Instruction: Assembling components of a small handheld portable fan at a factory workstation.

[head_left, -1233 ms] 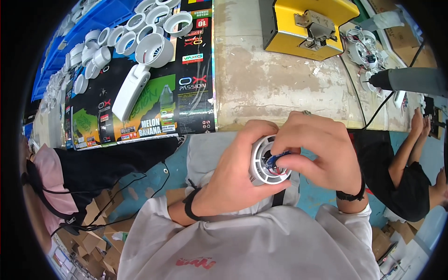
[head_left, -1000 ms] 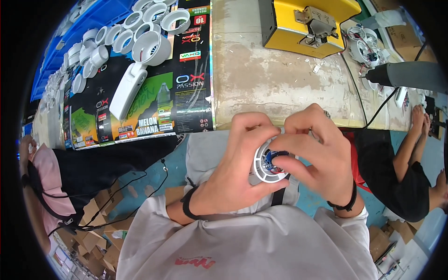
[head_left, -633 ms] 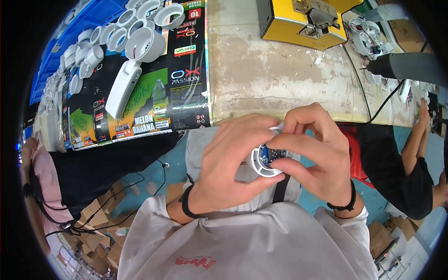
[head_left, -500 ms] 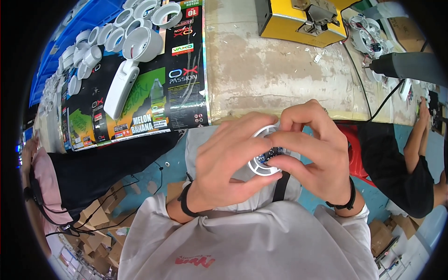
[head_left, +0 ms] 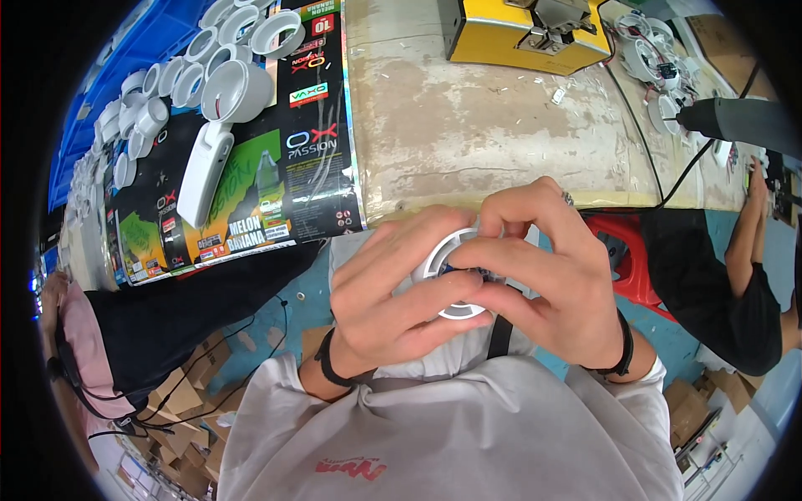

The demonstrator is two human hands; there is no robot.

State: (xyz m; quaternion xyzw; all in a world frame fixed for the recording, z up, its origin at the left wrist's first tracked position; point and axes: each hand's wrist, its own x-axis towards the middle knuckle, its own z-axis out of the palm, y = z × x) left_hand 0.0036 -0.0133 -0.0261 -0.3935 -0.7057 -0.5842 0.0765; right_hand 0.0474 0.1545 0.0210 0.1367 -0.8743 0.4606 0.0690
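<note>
Holding a round white housing [head_left: 435,256], the left hand [head_left: 376,292] curls fingers about its wall; the right hand [head_left: 555,284] keeps fingers narrow at the opening, any grip hidden.

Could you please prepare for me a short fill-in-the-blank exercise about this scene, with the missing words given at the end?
1. The round slotted housing between the left hand and the right hand is ____ in colour.
2. The boxy machine on the worktable has a ____ casing.
3. The plastic seat beyond the right hand is ____.
4. The thin-tipped tool points toward the picture's ____ side.

Missing words: white; yellow; red; left.
</note>
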